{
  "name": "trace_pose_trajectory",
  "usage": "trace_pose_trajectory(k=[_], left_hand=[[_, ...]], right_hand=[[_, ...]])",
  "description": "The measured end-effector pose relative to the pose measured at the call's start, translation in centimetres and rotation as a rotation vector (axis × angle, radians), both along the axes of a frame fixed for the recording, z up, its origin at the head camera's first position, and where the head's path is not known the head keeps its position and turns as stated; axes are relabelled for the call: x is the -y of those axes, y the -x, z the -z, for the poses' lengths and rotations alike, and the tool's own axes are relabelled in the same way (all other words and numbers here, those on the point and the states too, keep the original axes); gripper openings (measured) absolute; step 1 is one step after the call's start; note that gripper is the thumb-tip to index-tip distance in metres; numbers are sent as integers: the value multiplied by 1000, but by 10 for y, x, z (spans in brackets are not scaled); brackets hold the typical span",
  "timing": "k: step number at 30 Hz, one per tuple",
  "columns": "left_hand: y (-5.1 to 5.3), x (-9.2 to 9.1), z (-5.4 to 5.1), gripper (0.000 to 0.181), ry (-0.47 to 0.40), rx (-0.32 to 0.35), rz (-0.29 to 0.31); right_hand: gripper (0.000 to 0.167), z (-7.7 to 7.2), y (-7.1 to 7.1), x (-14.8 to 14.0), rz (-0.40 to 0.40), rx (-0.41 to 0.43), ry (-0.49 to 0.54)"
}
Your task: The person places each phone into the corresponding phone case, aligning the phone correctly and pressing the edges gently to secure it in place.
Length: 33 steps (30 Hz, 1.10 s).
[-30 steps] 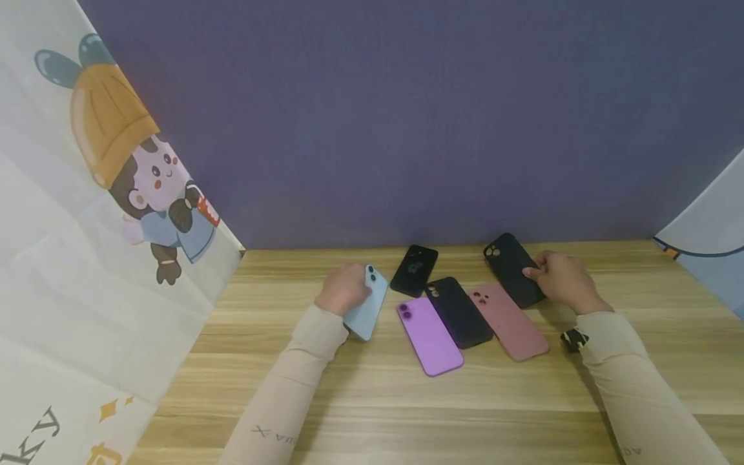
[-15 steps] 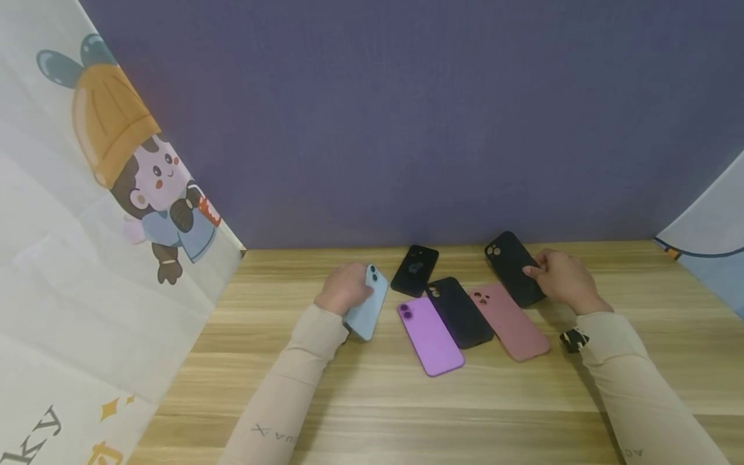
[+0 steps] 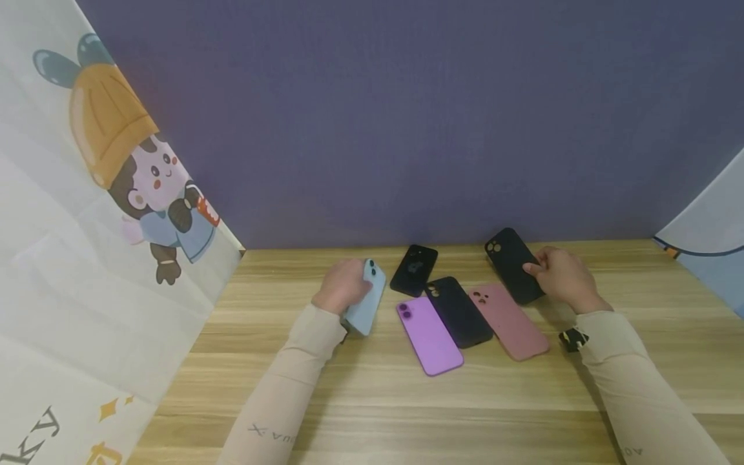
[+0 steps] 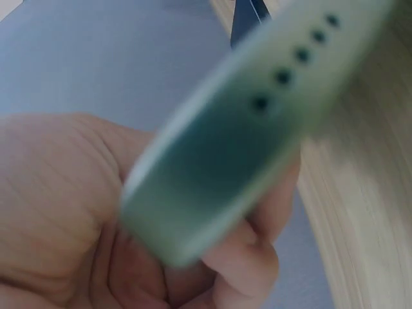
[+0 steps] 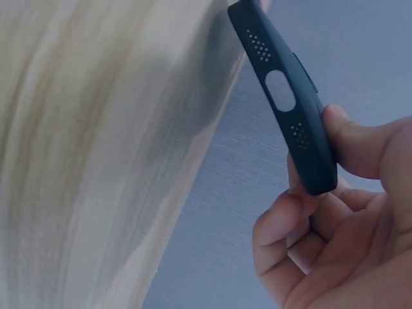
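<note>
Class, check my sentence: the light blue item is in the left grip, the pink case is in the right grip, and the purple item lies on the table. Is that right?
Not quite: the right grip holds a black case, as the head view shows, while the pink case lies on the table. The rest stands.

Light-blue phone [image 3: 368, 307], black case [image 3: 510, 263]. Lilac phone [image 3: 430, 337], dusty-pink case [image 3: 513, 328]. Tabletop [image 3: 494, 410] tan, streaked wood grain. Backdrop [image 3: 395, 116] plain blue-violet.
</note>
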<state>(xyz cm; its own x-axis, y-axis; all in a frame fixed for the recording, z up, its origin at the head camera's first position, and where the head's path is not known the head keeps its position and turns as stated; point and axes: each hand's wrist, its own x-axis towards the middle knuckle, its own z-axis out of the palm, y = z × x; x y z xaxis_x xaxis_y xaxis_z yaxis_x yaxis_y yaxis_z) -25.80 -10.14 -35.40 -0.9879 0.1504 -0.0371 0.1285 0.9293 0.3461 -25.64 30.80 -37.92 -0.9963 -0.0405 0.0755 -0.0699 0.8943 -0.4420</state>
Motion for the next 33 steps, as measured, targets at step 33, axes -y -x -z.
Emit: trace_pose_trajectory(k=[33], left_hand=[[3, 0, -4, 22, -209, -117, -30]], right_hand=[[32, -7, -6, 13, 4, -55, 58]])
